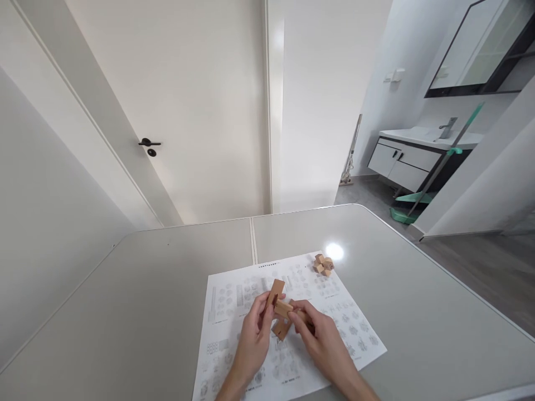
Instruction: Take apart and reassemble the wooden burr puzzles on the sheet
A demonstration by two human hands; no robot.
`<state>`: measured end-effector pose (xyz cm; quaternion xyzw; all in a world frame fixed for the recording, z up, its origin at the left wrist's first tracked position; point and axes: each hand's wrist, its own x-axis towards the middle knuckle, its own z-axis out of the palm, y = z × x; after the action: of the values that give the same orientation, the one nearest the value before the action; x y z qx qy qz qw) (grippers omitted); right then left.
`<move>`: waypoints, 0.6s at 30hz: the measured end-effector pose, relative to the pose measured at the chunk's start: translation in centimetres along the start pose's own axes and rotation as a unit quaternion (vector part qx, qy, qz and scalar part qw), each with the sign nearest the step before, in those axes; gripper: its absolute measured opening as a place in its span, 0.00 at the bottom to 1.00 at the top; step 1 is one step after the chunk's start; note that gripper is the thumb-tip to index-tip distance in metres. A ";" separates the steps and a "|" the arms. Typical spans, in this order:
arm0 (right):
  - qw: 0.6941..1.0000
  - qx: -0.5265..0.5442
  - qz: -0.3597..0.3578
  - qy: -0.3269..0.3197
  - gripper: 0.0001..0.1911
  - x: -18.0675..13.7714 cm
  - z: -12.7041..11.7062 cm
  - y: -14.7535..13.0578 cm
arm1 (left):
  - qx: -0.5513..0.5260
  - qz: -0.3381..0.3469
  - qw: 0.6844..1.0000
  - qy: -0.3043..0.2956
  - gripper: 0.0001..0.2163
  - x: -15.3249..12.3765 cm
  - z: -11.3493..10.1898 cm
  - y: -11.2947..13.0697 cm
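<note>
A partly joined wooden block puzzle [279, 310] made of light brown bars is held over a printed instruction sheet [355, 334]. My left hand [254, 337] grips its left side, fingers closed round an upright bar. My right hand [320, 337] pinches the crosswise bar from the right. A small assembled wooden burr puzzle [324, 264] lies at the sheet's far right corner, apart from both hands.
The sheet lies on a grey table [146, 301] with a seam down its middle. Behind it stands a white door with a black handle [149, 145]. To the right are a washbasin cabinet [412, 159] and a green broom with dustpan [412, 203].
</note>
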<state>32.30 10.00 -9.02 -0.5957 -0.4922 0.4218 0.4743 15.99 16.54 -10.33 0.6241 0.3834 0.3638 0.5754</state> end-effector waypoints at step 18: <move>0.997 -0.052 -0.007 0.057 0.20 0.3 1.5 0.4 | 0.135 0.037 0.990 0.007 0.19 -1.2 0.3 -0.4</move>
<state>30.94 10.53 -9.72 -0.6388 -0.4899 0.3577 0.4732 15.73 15.38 -10.81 0.7072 0.4095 0.3345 0.4693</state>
